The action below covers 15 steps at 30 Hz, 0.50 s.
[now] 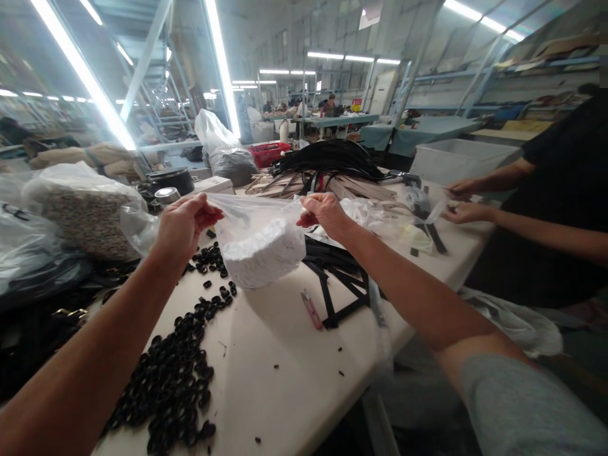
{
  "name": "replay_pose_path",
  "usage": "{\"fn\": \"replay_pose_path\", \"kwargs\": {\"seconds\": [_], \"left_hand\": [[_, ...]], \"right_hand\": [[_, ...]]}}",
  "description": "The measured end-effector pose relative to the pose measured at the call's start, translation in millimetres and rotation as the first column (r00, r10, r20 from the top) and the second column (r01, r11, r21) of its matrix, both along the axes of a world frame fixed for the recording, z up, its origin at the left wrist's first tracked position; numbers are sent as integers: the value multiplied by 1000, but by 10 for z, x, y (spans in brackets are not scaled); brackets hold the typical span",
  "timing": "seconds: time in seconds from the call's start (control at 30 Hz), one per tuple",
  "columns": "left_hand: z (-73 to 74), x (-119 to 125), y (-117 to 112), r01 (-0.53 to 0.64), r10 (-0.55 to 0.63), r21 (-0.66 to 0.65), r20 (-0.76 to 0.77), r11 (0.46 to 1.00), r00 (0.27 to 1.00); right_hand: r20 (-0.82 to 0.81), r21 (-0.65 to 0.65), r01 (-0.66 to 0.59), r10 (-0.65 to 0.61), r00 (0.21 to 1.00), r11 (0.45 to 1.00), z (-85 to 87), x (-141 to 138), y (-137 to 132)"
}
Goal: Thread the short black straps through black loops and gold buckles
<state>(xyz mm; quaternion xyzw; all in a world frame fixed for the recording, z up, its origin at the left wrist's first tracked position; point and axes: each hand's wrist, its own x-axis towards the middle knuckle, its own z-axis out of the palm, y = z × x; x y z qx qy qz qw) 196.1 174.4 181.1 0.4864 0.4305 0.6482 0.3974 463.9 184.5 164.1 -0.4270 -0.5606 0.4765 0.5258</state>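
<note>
A clear plastic bag (pixel 261 215) with white, crumpled-looking contents hangs above the table, stretched between my two hands. My left hand (pixel 190 218) pinches its upper left corner. At the upper right corner, the fingers of my right hand (pixel 323 212) are closed on the bag too. What the white contents are, I cannot make out. Below on the white table (pixel 266 354) lies a heap of small black rings (pixel 175 354), with a few loose ones near the bag. Thread snips (pixel 311 310) with a pink handle lie beside several black strips (pixel 344 297).
Large filled plastic bags (pixel 80 209) stand on the left. Behind my hands lie a pile of black straps (pixel 327 161), a red basket (pixel 268 154) and a grey-white bag (pixel 223 149). A co-worker's hands (pixel 468 199) handle something at the right edge, near a translucent bin (pixel 460 158).
</note>
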Motion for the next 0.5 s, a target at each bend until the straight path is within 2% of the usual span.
{"fn": "replay_pose_path", "kwargs": {"seconds": [0.27, 0.4, 0.5], "left_hand": [[222, 136, 44, 1, -5, 113, 36, 994, 999], [390, 203, 36, 32, -40, 231, 26, 973, 999], [552, 245, -43, -22, 3, 361, 54, 932, 999]], "right_hand": [[-4, 70, 17, -17, 1000, 997, 112, 21, 155], [-45, 166, 47, -40, 998, 985, 332, 49, 135], [-43, 282, -11, 24, 999, 959, 558, 102, 21]]}}
